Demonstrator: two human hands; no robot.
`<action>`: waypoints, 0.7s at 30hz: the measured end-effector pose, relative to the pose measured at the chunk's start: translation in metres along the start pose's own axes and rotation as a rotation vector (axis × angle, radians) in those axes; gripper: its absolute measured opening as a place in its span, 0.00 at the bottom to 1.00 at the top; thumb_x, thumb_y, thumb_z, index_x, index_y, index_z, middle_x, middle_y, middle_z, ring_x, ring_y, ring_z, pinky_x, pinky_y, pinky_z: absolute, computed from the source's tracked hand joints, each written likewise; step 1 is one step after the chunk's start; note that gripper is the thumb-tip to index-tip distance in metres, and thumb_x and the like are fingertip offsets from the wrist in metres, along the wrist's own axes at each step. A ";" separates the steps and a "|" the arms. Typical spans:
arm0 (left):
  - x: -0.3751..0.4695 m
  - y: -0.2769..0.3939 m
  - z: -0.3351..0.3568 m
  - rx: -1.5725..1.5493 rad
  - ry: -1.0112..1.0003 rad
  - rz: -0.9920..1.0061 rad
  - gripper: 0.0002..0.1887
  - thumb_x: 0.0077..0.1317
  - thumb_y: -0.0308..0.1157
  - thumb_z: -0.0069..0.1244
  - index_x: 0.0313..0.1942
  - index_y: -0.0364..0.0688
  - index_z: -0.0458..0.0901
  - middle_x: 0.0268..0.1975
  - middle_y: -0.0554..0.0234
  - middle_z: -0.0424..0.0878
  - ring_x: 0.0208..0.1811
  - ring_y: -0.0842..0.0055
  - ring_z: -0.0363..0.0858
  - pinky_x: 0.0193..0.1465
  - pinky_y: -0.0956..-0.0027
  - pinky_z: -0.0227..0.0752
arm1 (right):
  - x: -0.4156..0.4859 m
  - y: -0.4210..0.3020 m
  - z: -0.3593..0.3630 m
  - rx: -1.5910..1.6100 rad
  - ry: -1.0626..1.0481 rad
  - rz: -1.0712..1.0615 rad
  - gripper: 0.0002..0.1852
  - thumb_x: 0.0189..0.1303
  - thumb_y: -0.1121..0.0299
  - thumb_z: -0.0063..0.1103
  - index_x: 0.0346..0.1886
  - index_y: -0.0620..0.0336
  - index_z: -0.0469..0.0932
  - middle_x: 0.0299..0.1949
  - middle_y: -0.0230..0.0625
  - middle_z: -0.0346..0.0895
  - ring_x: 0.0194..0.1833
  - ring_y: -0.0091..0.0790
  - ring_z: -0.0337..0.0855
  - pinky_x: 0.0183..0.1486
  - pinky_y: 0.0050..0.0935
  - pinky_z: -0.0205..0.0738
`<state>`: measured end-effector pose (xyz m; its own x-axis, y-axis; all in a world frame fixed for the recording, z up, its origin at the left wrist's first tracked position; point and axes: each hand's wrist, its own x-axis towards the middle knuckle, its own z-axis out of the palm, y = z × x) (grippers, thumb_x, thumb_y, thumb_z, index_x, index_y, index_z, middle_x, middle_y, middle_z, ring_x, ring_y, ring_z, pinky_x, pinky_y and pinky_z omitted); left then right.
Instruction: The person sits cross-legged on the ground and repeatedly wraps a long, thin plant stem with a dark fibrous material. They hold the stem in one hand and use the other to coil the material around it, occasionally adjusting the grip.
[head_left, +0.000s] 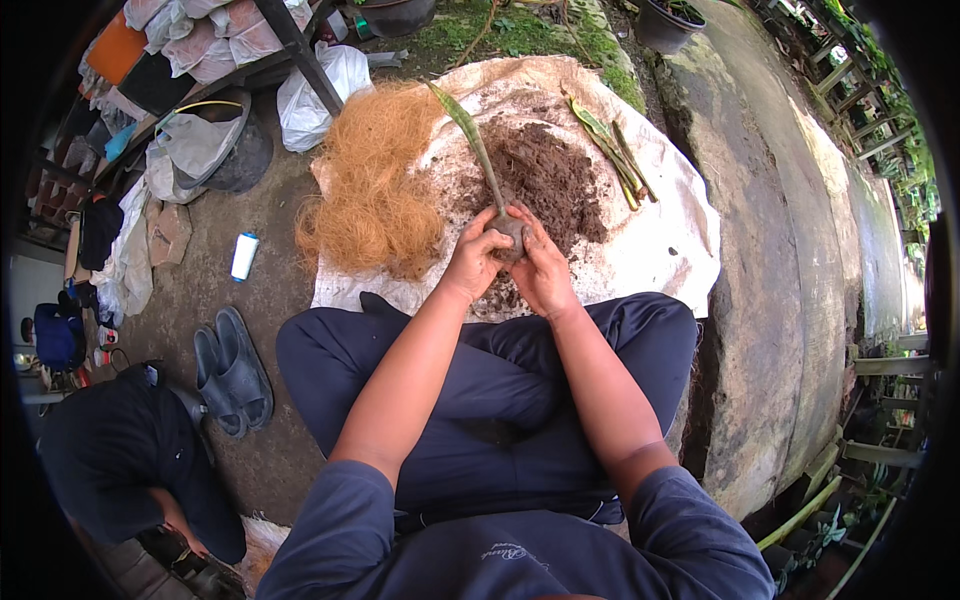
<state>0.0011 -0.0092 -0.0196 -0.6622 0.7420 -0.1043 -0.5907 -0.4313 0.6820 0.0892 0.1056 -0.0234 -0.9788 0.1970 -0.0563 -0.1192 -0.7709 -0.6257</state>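
Both hands close around a ball of dark soil (506, 238) at the base of a snake plant leaf (474, 139), which rises out of it and leans up and left. My left hand (478, 255) cups the ball's left side, its thumb across the front. On the right side, my right hand (541, 266) presses with soiled fingers. Behind the hands, a heap of moist soil (551, 176) lies on a white woven sack (660, 255). Brown coconut fibre (379, 180) is piled on the sack's left part. Several cut snake plant leaves (604, 146) lie at its upper right.
A white thread spool (244, 256) and grey rubber slippers (234, 371) are on the ground at left. A black bucket (244, 154) and a white plastic bag (307, 112) stand farther up. Another person (135, 457) sits at lower left. A concrete ledge (757, 300) runs along the right.
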 end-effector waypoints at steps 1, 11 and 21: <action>0.000 0.002 -0.001 -0.077 -0.015 -0.011 0.24 0.68 0.33 0.51 0.63 0.36 0.74 0.55 0.56 0.84 0.57 0.69 0.85 0.60 0.61 0.83 | 0.000 -0.003 0.001 0.006 -0.014 0.023 0.31 0.80 0.62 0.53 0.80 0.60 0.60 0.76 0.38 0.64 0.75 0.37 0.67 0.76 0.45 0.63; 0.002 0.000 -0.006 -0.185 -0.006 -0.082 0.16 0.73 0.41 0.50 0.48 0.36 0.83 0.47 0.50 0.89 0.45 0.64 0.91 0.51 0.60 0.86 | -0.003 -0.006 -0.002 -0.037 -0.056 0.151 0.35 0.72 0.74 0.64 0.80 0.56 0.61 0.71 0.30 0.71 0.70 0.32 0.72 0.73 0.41 0.66; 0.001 0.004 0.000 -0.288 0.013 -0.141 0.23 0.71 0.51 0.49 0.48 0.39 0.84 0.58 0.40 0.86 0.53 0.54 0.88 0.49 0.56 0.85 | -0.007 -0.009 -0.007 0.183 -0.139 0.273 0.30 0.73 0.69 0.64 0.75 0.53 0.64 0.66 0.32 0.75 0.69 0.34 0.74 0.68 0.45 0.71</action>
<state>-0.0019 -0.0105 -0.0173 -0.5696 0.7987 -0.1938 -0.7820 -0.4540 0.4270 0.0984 0.1154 -0.0228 -0.9905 -0.1058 -0.0882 0.1344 -0.8819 -0.4520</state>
